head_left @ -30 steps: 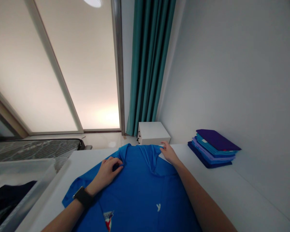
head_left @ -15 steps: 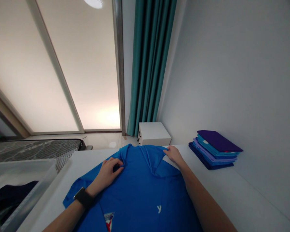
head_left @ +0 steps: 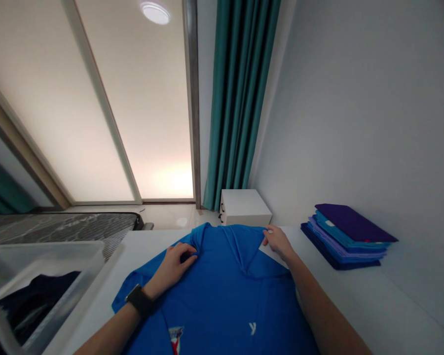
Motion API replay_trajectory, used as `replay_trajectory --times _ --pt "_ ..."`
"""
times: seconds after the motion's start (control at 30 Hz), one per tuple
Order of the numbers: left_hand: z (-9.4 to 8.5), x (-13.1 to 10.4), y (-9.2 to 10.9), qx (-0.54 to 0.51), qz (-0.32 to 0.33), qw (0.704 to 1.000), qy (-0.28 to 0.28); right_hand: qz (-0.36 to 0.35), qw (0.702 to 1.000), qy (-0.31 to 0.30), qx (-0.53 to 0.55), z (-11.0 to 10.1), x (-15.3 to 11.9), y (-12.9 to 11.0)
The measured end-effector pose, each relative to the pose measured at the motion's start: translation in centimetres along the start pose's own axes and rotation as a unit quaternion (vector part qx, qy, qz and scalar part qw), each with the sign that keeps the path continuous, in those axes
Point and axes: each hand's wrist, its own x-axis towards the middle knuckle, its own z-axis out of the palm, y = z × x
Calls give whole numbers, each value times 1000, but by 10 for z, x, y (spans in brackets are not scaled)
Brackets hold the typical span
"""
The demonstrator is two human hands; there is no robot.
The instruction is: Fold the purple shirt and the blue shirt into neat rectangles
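A blue shirt point(head_left: 222, 291) lies spread over the white table, its collar end away from me. A white letter mark and a red-and-white badge show on its front. My left hand point(head_left: 175, 266), with a dark watch on the wrist, pinches the cloth at the left of the collar, thumb and fingers curled together. On the far right, my right hand point(head_left: 278, 241) grips the top edge of the shirt between thumb and fingers. The lower part of the shirt runs out of view at the bottom.
A stack of folded clothes point(head_left: 350, 236), purple on top, sits on the table point(head_left: 358, 296) by the right wall. At left stands a translucent bin point(head_left: 92, 264) with dark cloth point(head_left: 40, 291) inside. Beyond the table are a small white cabinet point(head_left: 244, 204) and a green curtain point(head_left: 242, 108).
The camera view has turned slightly left, so everything sits further right in the picture. Both hands keep their places on the shirt, which lies much as before.
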Motion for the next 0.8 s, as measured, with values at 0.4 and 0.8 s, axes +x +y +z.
replay_trajectory --times 0.4,0.8 --pt "-67 21 -20 -125 -147 958 214 8 976 34 216 -11 -5 -21" --pt "-134 92 -34 -248 -188 906 286 10 951 60 302 -49 49 -67"
